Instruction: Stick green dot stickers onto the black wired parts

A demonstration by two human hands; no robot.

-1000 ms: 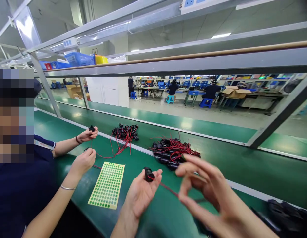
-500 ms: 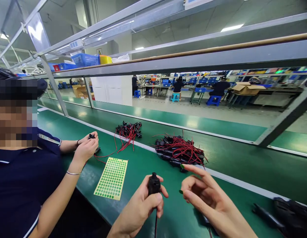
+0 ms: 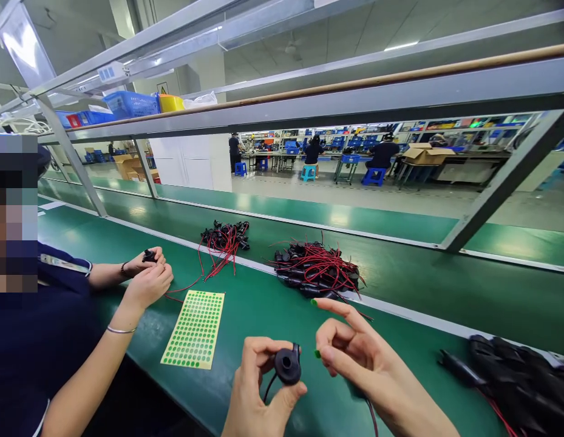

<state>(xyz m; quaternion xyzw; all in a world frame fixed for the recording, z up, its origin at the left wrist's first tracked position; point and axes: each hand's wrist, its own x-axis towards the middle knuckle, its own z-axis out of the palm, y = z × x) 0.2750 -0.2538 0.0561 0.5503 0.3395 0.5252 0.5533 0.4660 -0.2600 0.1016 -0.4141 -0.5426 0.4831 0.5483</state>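
Between thumb and fingers, my left hand (image 3: 263, 388) holds a black round part (image 3: 288, 364), its face with a central hole turned toward me. Just right of it is my right hand (image 3: 359, 358), index finger and thumb apart. Small green dot stickers cling to the tips of that finger and thumb. A sheet of green dot stickers (image 3: 195, 328) lies on the green table to the left. Beyond my hands is a pile of black parts with red wires (image 3: 315, 267). Part of a dark item with a wire shows beneath my right hand, mostly hidden.
At the left, a co-worker's hands (image 3: 149, 276) hold a small black part. A smaller wired pile (image 3: 224, 240) lies further back. More black parts (image 3: 513, 382) lie at the right edge. A metal shelf frame (image 3: 504, 182) rises behind the table.
My left hand has turned the black part so its round face shows. The camera view has shifted right. My right hand keeps its finger and thumb apart, the green dots still on them.
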